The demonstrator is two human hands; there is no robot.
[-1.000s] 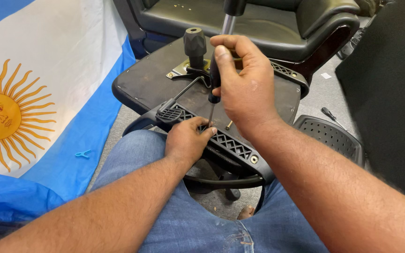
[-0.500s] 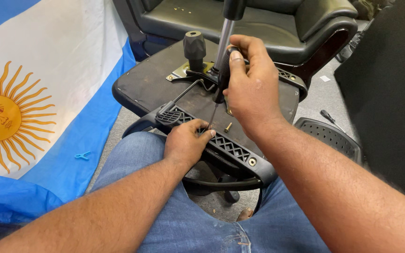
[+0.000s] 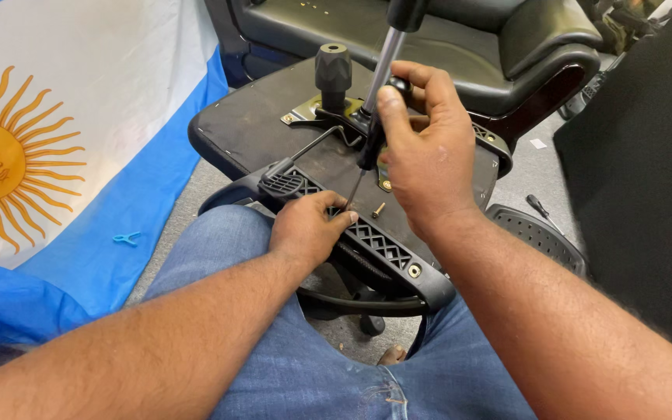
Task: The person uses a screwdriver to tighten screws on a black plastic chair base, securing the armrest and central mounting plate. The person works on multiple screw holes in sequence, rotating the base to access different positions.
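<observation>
My right hand (image 3: pixel 421 152) grips the black handle of a screwdriver (image 3: pixel 369 148) held upright, its thin shaft pointing down at the black plastic armrest bracket (image 3: pixel 367 241). My left hand (image 3: pixel 306 229) rests on that bracket, fingers pinched at the screwdriver's tip. The bracket lies across the upturned underside of an office chair seat (image 3: pixel 250 132). A brass screw (image 3: pixel 379 209) lies loose on the seat underside beside the tip. The chair's metal mechanism plate with a black knob (image 3: pixel 333 71) and the silver gas cylinder (image 3: pixel 386 58) rise behind my hands.
A blue and white flag with a yellow sun (image 3: pixel 33 155) hangs at the left, with a small blue clip (image 3: pixel 127 238) on it. A black leather chair (image 3: pixel 460 39) stands behind. A second screwdriver (image 3: pixel 542 210) lies on the grey floor at the right, near a perforated black panel (image 3: pixel 538 233).
My right hand has turned on the screwdriver handle and shifted slightly; the left hand stays on the bracket at the tip. The view has moved a little.
</observation>
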